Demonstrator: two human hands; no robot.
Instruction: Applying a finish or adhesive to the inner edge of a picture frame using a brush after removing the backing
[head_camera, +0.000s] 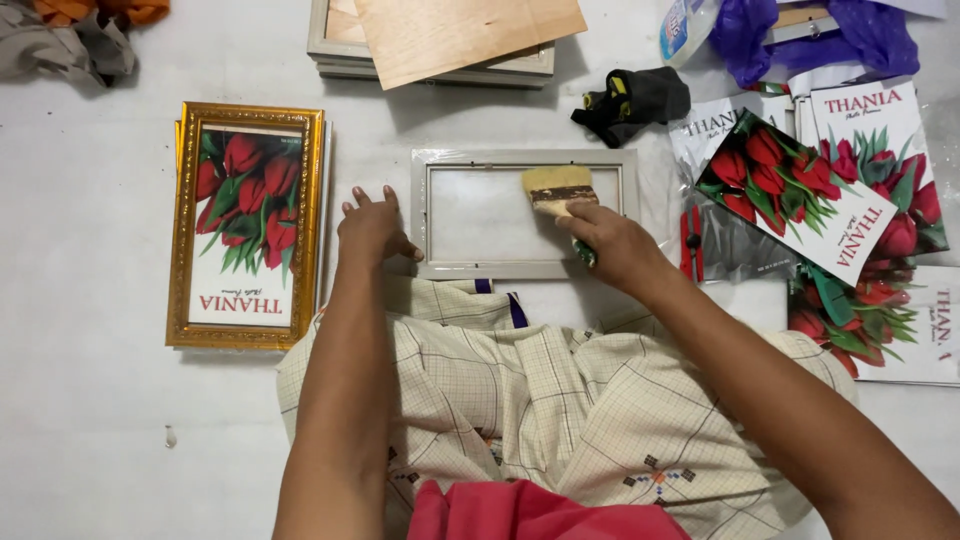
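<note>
From the head camera, a silver-grey picture frame (525, 212) lies flat on the white floor (90, 380), just beyond the person's knees and near the middle of the view. It is a plain rectangle with a stepped moulding, and its pane looks pale and see-through. The left hand (370, 232) lies flat on the frame's left rail, fingers slightly spread and pressing down. The right hand (615, 245) is curled around the handle of a paintbrush (560, 190), whose wide tan bristles touch the pane near the frame's upper right corner.

The floor is a dull white sheet with a few small marks. A checked cream cloth (560, 400) covers the person's lap at the near edge, with a red cloth (530, 515) below it.

To the left, well apart from the silver frame, lies a gold frame (248, 225) holding a print of red tulips. Toward the far edge sits a stack of frames (335, 55) topped by a plywood sheet (465, 35). A black cloth (635, 100) lies near the frame's far right corner. On the right, tulip prints (800, 195) in clear wrap crowd close to the frame's right rail, with purple plastic (870, 30) beyond them. Bare floor opens on the near left, beneath the gold frame.
</note>
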